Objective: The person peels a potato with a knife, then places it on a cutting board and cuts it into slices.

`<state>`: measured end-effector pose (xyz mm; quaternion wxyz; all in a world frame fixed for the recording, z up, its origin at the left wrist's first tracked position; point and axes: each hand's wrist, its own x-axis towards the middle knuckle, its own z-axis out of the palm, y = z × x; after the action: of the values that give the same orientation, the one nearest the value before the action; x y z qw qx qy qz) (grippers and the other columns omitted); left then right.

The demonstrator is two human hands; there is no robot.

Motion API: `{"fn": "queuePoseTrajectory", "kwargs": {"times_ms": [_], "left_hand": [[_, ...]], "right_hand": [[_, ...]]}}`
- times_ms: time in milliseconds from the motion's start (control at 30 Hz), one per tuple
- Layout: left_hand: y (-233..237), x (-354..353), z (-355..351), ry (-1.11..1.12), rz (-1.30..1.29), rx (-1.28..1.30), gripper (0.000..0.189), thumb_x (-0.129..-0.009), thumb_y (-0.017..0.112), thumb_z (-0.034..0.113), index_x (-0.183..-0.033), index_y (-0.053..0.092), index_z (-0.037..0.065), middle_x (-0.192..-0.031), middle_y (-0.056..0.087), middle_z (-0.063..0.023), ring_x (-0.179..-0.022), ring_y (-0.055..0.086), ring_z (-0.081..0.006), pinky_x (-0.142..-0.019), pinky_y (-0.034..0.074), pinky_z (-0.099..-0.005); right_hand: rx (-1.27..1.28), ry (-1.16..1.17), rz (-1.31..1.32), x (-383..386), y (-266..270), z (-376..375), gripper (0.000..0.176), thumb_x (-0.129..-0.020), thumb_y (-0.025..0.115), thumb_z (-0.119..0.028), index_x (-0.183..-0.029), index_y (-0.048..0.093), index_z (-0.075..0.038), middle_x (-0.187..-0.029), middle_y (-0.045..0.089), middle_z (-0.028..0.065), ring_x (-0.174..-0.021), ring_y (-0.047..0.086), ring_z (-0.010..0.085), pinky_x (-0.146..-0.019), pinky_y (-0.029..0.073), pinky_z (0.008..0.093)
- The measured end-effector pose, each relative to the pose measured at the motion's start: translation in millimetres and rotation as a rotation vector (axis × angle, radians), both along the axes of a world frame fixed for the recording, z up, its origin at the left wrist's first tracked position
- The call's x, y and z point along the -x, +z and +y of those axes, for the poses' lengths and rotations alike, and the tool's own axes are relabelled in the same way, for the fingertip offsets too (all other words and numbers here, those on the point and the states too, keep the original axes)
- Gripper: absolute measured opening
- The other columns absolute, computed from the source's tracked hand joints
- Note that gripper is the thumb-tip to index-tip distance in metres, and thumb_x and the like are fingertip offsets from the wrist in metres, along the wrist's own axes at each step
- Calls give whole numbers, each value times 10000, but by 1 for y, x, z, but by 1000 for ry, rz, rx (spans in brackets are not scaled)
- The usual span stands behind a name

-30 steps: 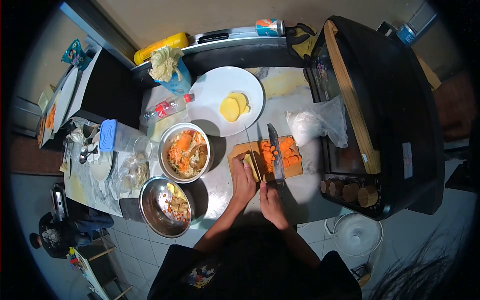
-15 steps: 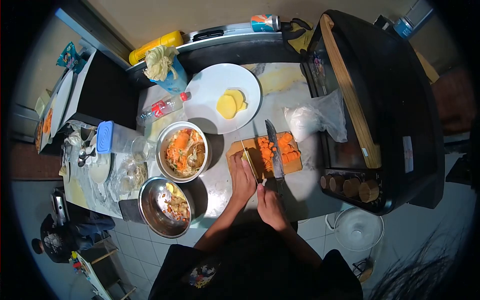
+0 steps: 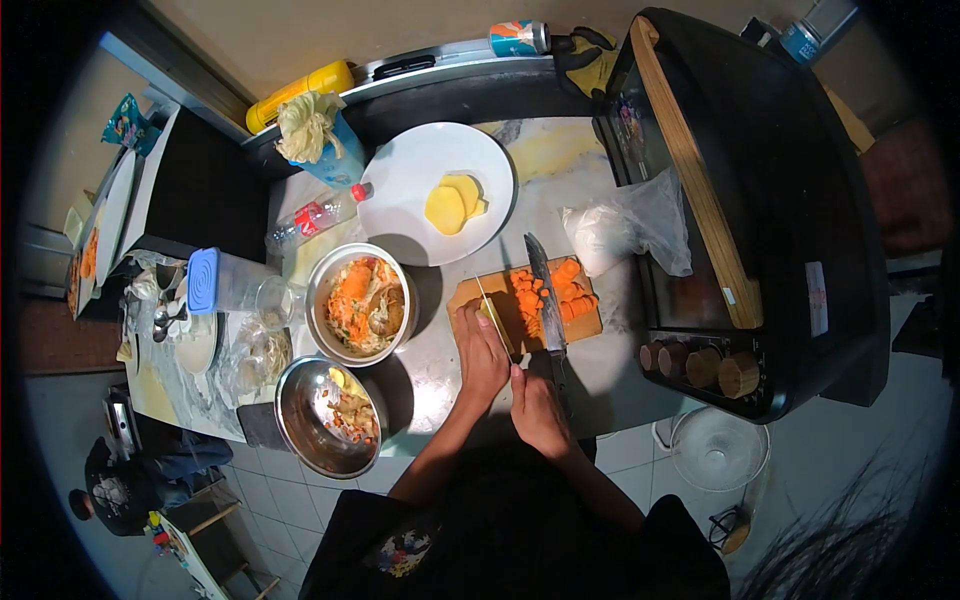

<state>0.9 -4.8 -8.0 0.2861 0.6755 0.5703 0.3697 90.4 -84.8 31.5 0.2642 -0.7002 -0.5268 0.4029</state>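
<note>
My left hand (image 3: 480,350) is closed round a yellow potato piece (image 3: 489,309) at the left of the wooden cutting board (image 3: 588,328). A thin knife blade (image 3: 492,308) stands along the potato's right side, and my right hand (image 3: 538,405) is closed on its handle, which is mostly hidden. A larger dark knife (image 3: 545,290) lies across the board between chopped carrot (image 3: 526,296) and more carrot pieces (image 3: 572,290). Yellow potato slices (image 3: 446,209) rest on the white plate (image 3: 410,170) beyond the board.
Left of my hands are a pot of shredded vegetables (image 3: 352,308) and a metal bowl with peelings (image 3: 300,433). A bottle (image 3: 315,216) lies behind. At right are a plastic bag (image 3: 600,235) and a black oven (image 3: 790,230). A person (image 3: 130,485) is at far left.
The view has shifted slightly. My right hand has moved a little down, toward me, with the thin knife. My left hand remains on the potato piece.
</note>
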Motion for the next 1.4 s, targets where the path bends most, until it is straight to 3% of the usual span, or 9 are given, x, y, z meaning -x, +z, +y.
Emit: {"fn": "queuePoseTrajectory", "kwargs": {"times_ms": [333, 433, 500, 1400], "left_hand": [[-4, 1, 0, -8, -15, 78, 382, -994, 235, 159, -1130, 449, -126, -1095, 468, -302, -1006, 471, -451, -918, 366, -457], [4, -1, 0, 0, -59, 87, 384, -995, 232, 163, -1126, 448, -127, -1097, 466, -303, -998, 470, -456, -913, 366, -460], [11, -2, 1, -5, -26, 15, 385, -994, 230, 164, -1122, 444, -129, -1094, 465, -302, -985, 468, -463, -907, 366, -464], [6, 3, 2, -16, -109, 130, 395, -993, 237, 172, -1189, 426, -113, -1089, 457, -305, -1028, 458, -449, -942, 349, -457]], "right_hand": [[46, -8, -25, 0, 4, 2, 474, -1003, 310, -233, -762, 561, 89, -757, 559, 324, -789, 545, 495, -662, 422, 514], [42, -10, -22, 0, 3, 2, 553, -1002, 302, -346, -773, 593, 65, -760, 577, 326, -769, 578, 491, -666, 444, 516], [54, -7, -3, -1, 7, 3, 457, -1003, 314, -224, -778, 555, 93, -770, 556, 326, -794, 539, 498, -651, 418, 510], [15, 22, -50, 2, 6, 1, 465, -1004, 324, -242, -772, 561, 84, -751, 562, 315, -766, 547, 493, -645, 422, 506]]}}
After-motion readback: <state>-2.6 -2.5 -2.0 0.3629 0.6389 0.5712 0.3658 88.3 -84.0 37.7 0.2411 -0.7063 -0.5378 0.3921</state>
